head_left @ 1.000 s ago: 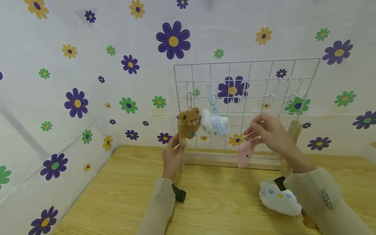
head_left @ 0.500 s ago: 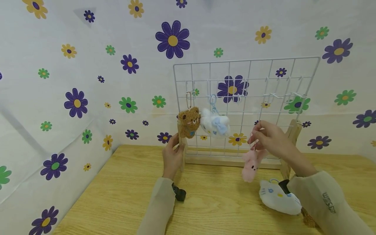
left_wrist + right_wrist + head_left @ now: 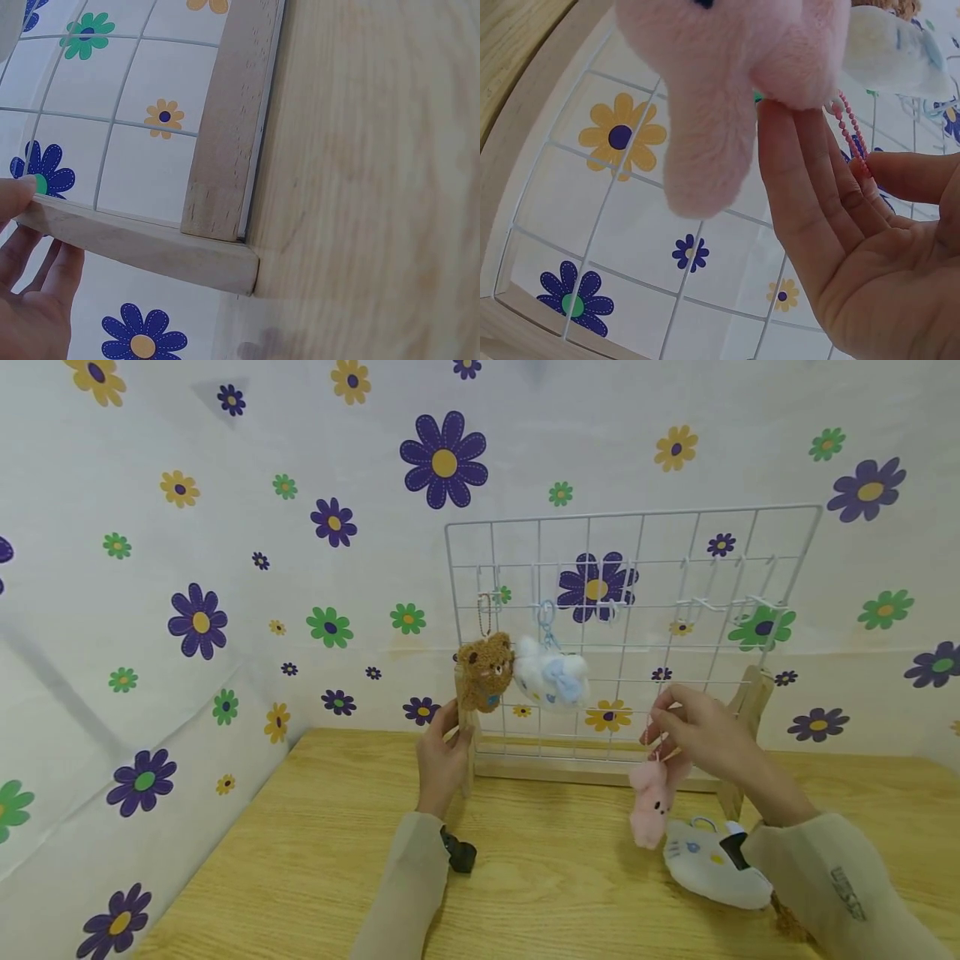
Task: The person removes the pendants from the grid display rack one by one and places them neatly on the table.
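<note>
My right hand (image 3: 697,727) pinches the pink bead chain (image 3: 847,124) of a pink plush charm (image 3: 648,806) between thumb and fingers. The charm dangles low in front of the wire grid rack (image 3: 633,515), its long ear drooping in the right wrist view. With thumb and fingers on opposite sides, my left hand (image 3: 441,760) holds the wooden side post (image 3: 150,244) of the rack. Close above that hand hangs a brown bear plush (image 3: 486,672) on a bead chain. Beside the bear, a white plush with a blue bow (image 3: 555,678) hangs from a light blue ring.
A white cat-face plush (image 3: 705,868) lies on the wooden table (image 3: 555,893) at the right, partly covered by my right sleeve (image 3: 832,877). Behind it a bit of brown plush (image 3: 789,922) shows. Several white hooks (image 3: 697,602) stick out from the rack's right half.
My right hand has moved down and slightly right, bringing the pink plush lower, away from the rack's middle. My left hand stays at the post.
</note>
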`<state>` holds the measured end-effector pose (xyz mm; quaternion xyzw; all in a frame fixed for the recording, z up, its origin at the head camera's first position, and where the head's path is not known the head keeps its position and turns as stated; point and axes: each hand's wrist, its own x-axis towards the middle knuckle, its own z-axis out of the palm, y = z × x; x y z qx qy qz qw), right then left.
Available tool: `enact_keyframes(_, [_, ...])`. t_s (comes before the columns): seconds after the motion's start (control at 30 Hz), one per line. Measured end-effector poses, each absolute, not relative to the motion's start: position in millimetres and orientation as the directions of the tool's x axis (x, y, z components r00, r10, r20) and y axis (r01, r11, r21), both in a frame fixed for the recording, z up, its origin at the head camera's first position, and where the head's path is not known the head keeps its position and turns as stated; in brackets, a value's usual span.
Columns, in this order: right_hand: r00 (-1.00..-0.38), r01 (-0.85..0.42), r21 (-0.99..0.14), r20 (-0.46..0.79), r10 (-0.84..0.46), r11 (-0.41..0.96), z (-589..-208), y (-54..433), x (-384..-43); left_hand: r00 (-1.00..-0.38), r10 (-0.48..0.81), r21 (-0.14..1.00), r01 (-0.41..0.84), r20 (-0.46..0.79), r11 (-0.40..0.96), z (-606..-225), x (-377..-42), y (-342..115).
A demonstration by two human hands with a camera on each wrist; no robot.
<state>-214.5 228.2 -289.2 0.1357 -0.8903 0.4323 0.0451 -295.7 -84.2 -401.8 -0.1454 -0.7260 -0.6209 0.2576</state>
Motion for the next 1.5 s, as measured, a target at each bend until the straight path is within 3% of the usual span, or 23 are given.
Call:
enact_keyframes(1.03, [-0.962,-0.216,-0.805,0.079,-0.261,0.552,-312,226,-211,-0.815,-0.1,0.816,0.55,0.571,0.177,-405,-299,-85])
enact_keyframes(1.5, [-0.918,-0.23,-0.875,0.051,-0.393,0.425,-324,227,-213,-0.82,-0.111,0.823,0.539,0.562,0.181,-405,-300,-85])
